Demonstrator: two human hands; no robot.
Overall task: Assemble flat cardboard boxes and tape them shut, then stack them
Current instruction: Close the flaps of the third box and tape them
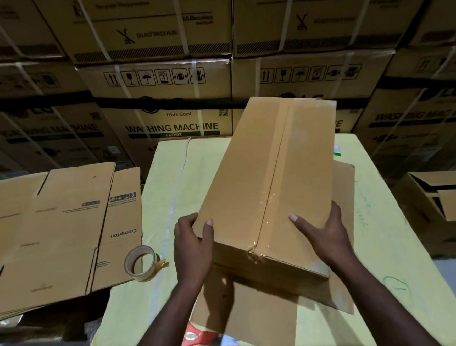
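Head view: my left hand (193,246) and right hand (324,233) clasp the taped box (270,175) at its near corners. I'd keep it level, squeezing evenly while stacking.

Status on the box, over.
Left hand and right hand grip the taped box at its near end. Top seam taped, box over a loose cardboard sheet. Tape roll off to the left, clear of the box.

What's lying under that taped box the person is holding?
A flat sheet of brown cardboard lies under the taped box, on the pale yellow surface. Something red peeks out at its near edge. The box hides the rest.
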